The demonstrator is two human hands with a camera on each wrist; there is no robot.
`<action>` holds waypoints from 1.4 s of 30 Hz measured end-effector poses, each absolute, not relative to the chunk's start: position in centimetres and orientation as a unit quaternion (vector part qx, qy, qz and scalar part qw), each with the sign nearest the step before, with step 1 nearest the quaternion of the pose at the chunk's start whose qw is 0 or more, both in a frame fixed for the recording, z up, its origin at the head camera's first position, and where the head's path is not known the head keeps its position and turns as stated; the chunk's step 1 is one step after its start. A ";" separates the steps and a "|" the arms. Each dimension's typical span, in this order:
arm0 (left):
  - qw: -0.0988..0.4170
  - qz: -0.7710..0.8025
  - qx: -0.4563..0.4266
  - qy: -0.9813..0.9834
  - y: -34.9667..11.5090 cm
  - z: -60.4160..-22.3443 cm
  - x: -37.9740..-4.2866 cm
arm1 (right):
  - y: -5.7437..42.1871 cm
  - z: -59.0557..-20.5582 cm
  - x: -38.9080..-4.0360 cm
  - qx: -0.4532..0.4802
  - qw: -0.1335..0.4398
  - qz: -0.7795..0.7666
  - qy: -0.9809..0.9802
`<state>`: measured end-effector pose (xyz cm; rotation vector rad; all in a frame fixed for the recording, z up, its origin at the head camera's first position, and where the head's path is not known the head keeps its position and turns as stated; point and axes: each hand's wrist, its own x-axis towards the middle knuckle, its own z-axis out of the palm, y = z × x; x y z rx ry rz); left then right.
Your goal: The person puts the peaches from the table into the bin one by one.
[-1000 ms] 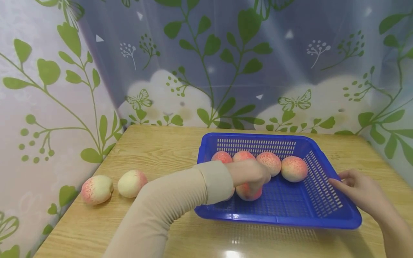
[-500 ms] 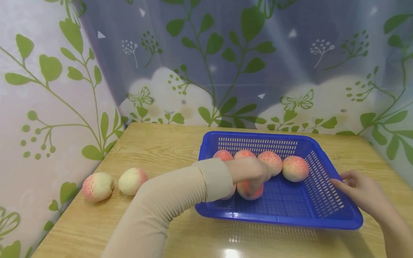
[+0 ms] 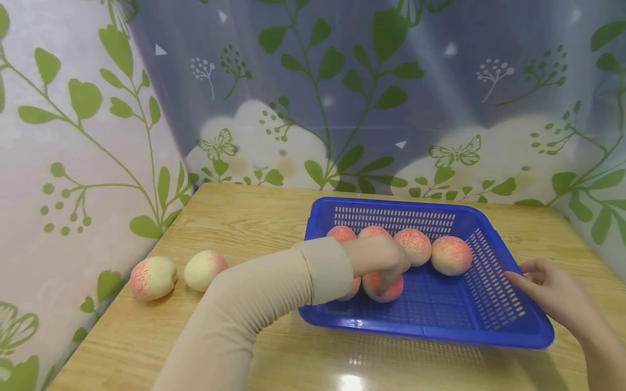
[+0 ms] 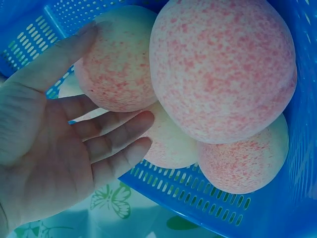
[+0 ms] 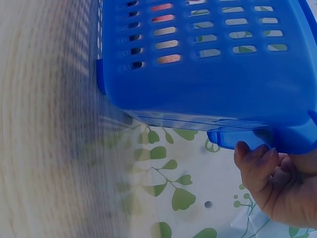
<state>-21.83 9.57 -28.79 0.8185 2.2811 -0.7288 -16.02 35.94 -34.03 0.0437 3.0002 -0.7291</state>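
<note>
A blue plastic basket (image 3: 420,332) with slotted walls stands on the table, holding several pink and cream peaches. My left hand (image 3: 379,258) reaches into it, over a peach (image 3: 395,288) in the front row. In the left wrist view, the thumb of the left hand (image 4: 54,139) lies on one side of that peach (image 4: 119,74) and the index finger on the other; the remaining fingers spread beside it. At the basket's right side, my right hand (image 3: 557,290) grips the rim, thumb on top. The right wrist view shows the right hand's fingers (image 5: 257,158) bent under the rim.
Two more peaches, one at the far left (image 3: 154,278) and another (image 3: 204,270) beside my left sleeve, lie on the wooden table (image 3: 254,212). A back row of peaches (image 3: 452,255) lines the basket. A leaf-patterned curtain (image 3: 303,108) hangs behind the table.
The head view has shifted slightly, so the scene sits a little further right. Both hands keep their places at the peach and the basket rim.
</note>
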 end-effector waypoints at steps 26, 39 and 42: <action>0.254 -0.309 0.399 0.825 9.4 -30.0 -21.9 | 35.9 -34.0 -16.0 0.019 0.024 -0.241 0.970; 0.288 -0.105 0.214 0.928 9.0 -29.1 -20.7 | 35.8 -34.1 -15.8 0.018 0.023 -0.250 0.968; 0.292 -0.134 0.225 0.920 9.2 -28.9 -20.8 | 36.0 -34.2 -15.8 0.019 0.024 -0.251 0.968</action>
